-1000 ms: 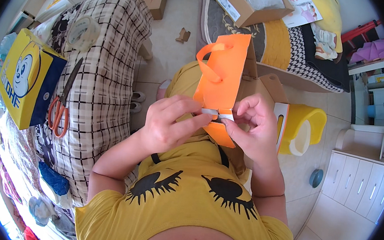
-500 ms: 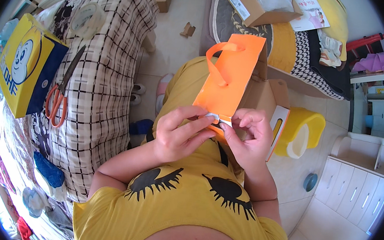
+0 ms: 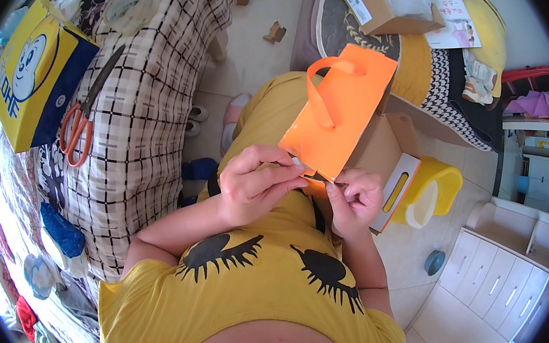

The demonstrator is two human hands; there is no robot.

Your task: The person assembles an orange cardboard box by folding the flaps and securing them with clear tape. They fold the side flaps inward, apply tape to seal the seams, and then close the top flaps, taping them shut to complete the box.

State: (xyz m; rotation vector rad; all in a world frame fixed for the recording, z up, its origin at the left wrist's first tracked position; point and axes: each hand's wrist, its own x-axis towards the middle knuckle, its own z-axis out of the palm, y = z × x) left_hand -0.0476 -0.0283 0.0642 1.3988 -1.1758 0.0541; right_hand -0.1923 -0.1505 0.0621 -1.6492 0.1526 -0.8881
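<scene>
An orange cardboard box (image 3: 344, 115) with an orange strap handle (image 3: 317, 93) rests over my lap, its brown inner side showing on the right. My left hand (image 3: 254, 183) pinches the near left corner of its orange panel, where a small whitish piece shows between the fingertips. At the near right corner, my right hand (image 3: 355, 201) has its thumb and forefinger closed on the edge of the same panel. The white-edged flap (image 3: 395, 192) with a slot hangs open beside my right hand. What lies under my fingertips is partly hidden.
Left, a checked cloth-covered table (image 3: 157, 89) bears orange-handled scissors (image 3: 83, 115), a clear tape roll (image 3: 132, 7) and a yellow-blue box (image 3: 35, 72). A yellow plastic seat-like item (image 3: 440, 186) stands right. Ahead, a cushioned bench (image 3: 415, 60) holds an open carton (image 3: 393, 9).
My right hand has drawn slightly down, its fingers curling in more at the panel's corner. The orange panel has shifted a little to the right. My left hand keeps its pinch.
</scene>
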